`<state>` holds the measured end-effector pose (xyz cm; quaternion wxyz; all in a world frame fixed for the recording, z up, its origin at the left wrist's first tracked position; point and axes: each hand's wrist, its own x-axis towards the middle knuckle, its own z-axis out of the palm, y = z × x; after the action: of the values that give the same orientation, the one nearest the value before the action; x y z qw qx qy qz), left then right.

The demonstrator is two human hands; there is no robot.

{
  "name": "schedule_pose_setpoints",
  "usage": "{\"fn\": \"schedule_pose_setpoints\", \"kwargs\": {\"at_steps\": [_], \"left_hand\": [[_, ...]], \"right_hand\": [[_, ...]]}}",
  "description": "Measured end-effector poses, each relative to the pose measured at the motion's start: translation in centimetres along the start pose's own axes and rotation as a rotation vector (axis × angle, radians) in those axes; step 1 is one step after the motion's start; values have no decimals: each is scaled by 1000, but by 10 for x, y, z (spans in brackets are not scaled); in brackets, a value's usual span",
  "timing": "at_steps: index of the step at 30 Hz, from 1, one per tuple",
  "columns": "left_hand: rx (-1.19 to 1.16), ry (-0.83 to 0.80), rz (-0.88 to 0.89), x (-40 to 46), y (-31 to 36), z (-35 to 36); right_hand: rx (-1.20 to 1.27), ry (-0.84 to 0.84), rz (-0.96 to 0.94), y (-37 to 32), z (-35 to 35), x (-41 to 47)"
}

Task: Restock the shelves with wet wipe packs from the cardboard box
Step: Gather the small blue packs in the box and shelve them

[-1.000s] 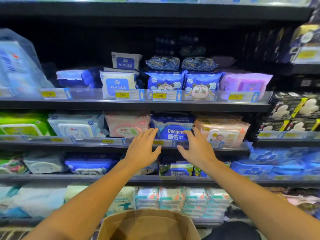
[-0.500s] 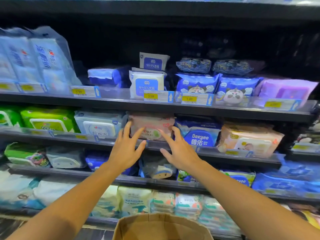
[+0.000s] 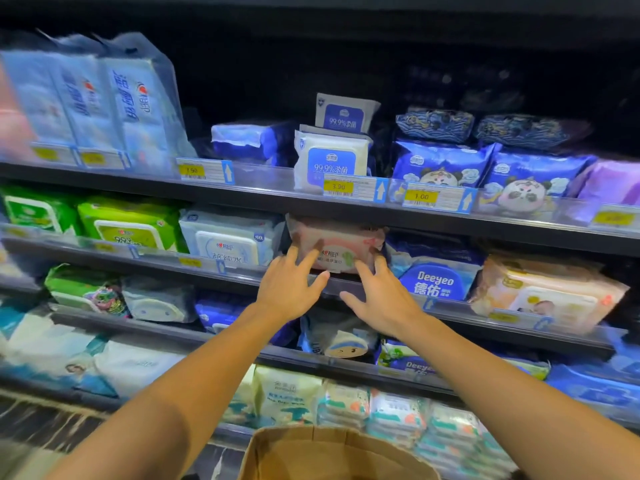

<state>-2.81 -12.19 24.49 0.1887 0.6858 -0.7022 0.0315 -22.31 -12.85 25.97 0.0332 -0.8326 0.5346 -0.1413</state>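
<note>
A pink wet wipe pack (image 3: 341, 245) stands on the second shelf (image 3: 346, 284), between a white-blue pack (image 3: 230, 239) and a blue Deeyeo pack (image 3: 434, 271). My left hand (image 3: 289, 289) reaches to its left side, fingers spread and fingertips touching the pack's front. My right hand (image 3: 379, 294) reaches to its right side, fingers spread, fingertips at the pack's lower right edge. Neither hand curls round it. The brown cardboard box (image 3: 332, 452) shows its open top at the bottom middle, below my arms.
Several shelves are packed with wipe packs: green packs (image 3: 128, 225) at left, a peach pack (image 3: 547, 292) at right, panda packs (image 3: 440, 164) and white 99.9% packs (image 3: 330, 161) above. Yellow price tags (image 3: 337, 187) line the clear shelf rails. Lower shelves hold more packs.
Both hands have moved left along the second shelf, from the blue Deeyeo pack to the pink pack, and now touch it. The view shifted left and closer.
</note>
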Motion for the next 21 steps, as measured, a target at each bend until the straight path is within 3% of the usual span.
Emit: {"fn": "schedule_pose_setpoints", "kwargs": {"at_steps": [4, 10, 13, 15, 21], "left_hand": [[-75, 38, 17, -13, -8, -11], [-54, 385, -14, -58, -73, -10], [-33, 263, -135, -59, -102, -11], [-13, 197, -127, -54, -106, -13], [-34, 158, -135, -38, -97, -16]], "right_hand": [[-90, 50, -62, 1, -4, -11], [-130, 97, -215, -11, 4, -8], [-159, 39, -154, -20, 14, 1], [-194, 40, -130, -22, 19, 3], [-239, 46, -135, -21, 18, 7]]}}
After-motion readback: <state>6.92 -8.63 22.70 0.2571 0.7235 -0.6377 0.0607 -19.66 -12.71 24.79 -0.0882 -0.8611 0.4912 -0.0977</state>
